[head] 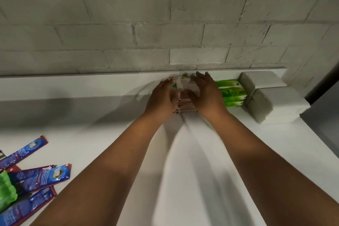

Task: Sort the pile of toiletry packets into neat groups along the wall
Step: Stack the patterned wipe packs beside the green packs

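Note:
A stack of pale pink-and-white packets stands against the wall on the white counter. My left hand presses its left side and my right hand its right side, fingers flat along it. Right of the stack lie green packets, then white wrapped packs. At the bottom left lies a loose pile of blue-and-red sachets with a green packet.
A grey brick wall rises behind the counter above a narrow ledge. The counter's right edge runs diagonally at the lower right, with a dark gap beyond the white packs.

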Available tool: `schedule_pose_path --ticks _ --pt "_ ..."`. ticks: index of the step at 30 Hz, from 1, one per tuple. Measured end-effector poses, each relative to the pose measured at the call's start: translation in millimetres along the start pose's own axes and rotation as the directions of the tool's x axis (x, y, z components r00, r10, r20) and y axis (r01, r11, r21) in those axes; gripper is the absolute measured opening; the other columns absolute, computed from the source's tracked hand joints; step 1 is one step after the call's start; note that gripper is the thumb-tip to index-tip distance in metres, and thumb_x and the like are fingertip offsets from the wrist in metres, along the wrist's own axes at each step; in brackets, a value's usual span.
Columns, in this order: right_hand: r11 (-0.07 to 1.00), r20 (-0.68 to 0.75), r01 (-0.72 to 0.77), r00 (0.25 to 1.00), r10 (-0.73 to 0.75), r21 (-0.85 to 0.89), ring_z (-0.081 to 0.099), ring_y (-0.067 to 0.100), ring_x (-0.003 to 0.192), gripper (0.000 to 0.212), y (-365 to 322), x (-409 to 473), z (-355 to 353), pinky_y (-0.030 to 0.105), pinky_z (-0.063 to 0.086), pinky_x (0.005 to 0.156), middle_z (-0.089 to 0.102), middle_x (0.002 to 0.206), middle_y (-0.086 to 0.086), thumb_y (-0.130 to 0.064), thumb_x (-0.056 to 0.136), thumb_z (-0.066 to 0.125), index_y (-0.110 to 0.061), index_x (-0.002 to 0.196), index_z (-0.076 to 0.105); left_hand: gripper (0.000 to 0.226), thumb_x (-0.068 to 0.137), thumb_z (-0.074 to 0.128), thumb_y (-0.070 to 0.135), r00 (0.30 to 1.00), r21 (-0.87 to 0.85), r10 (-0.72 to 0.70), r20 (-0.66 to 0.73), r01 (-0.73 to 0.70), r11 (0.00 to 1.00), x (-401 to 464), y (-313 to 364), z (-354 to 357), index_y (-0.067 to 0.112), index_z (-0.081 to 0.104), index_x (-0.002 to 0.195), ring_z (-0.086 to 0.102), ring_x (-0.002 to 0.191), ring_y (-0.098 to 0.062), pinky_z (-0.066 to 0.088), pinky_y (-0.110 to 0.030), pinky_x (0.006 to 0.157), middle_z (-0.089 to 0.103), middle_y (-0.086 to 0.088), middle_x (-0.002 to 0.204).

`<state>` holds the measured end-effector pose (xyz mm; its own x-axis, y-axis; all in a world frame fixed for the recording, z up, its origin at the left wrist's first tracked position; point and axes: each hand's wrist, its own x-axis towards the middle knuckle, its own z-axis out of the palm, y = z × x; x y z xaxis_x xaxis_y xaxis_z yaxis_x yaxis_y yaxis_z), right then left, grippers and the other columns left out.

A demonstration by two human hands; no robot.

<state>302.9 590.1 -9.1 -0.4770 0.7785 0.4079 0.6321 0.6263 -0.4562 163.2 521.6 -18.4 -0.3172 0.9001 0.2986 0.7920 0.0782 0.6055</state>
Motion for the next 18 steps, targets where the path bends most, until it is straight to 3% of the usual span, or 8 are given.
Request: schedule_pose_path --ticks 3,7,9,13,18 --pt "0.991 -0.066 -0.033 0.997 0.042 0.133 0.051 0.031 0.121 0.043 -22.8 -17.7 4.2 0.035 0.041 0.101 0.058 0.128 0.014 -0.018 0.083 0.065 -0.01 0.124 0.06 0.04 0.096 0.049 0.025 0.999 -0.026 -0.032 -0.032 0.031 0.999 -26.3 -6.7 -24.1 0.013 0.048 0.134 0.045 0.124 -0.019 0.025 -0.011 0.087 0.052 -0.006 0.134" --pt "0.945 -0.009 -0.118 0.992 0.127 0.306 0.059 0.023 0.104 0.029 -56.5 -48.2 14.3 0.024 0.045 0.082 0.067 0.111 0.006 -0.027 0.086 0.056 -0.014 0.111 0.064 0.038 0.094 0.052 0.03 0.996 -0.044 -0.075 -0.047 0.073 0.996 -65.4 -23.9 -56.1 0.012 0.054 0.128 0.049 0.122 -0.017 0.028 -0.013 0.092 0.055 -0.004 0.131" --pt "0.899 0.05 -0.174 0.984 0.169 0.401 0.059 0.016 0.097 0.022 -79.9 -67.4 23.8 0.017 0.045 0.075 0.065 0.106 -0.002 -0.026 0.088 0.061 -0.019 0.109 0.064 0.036 0.093 0.053 0.032 0.993 -0.062 -0.108 -0.044 0.105 0.993 -89.0 -37.1 -78.0 0.014 0.057 0.125 0.051 0.119 -0.016 0.032 -0.015 0.092 0.056 -0.002 0.129" --pt "0.885 0.181 -0.213 0.972 0.149 0.413 0.052 0.012 0.116 0.036 -132.3 -101.7 50.6 0.029 0.043 0.097 0.057 0.126 -0.005 -0.033 0.086 0.065 -0.025 0.121 0.059 0.03 0.093 0.053 0.035 0.992 -0.068 -0.126 -0.011 0.125 0.99 -136.3 -72.4 -125.7 0.022 0.06 0.12 0.052 0.107 -0.008 0.032 -0.013 0.08 0.058 0.006 0.121" --pt "0.895 0.313 -0.19 0.948 0.06 0.405 0.056 0.005 0.11 0.037 -204.1 -139.4 88.0 0.025 0.045 0.093 0.053 0.125 -0.015 -0.038 0.087 0.063 -0.033 0.124 0.055 0.037 0.091 0.052 0.044 0.971 -0.039 -0.238 0.03 0.239 0.97 -196.2 -124.8 -181.3 0.026 0.057 0.124 0.057 0.11 -0.015 0.044 -0.024 0.091 0.054 0.007 0.126"
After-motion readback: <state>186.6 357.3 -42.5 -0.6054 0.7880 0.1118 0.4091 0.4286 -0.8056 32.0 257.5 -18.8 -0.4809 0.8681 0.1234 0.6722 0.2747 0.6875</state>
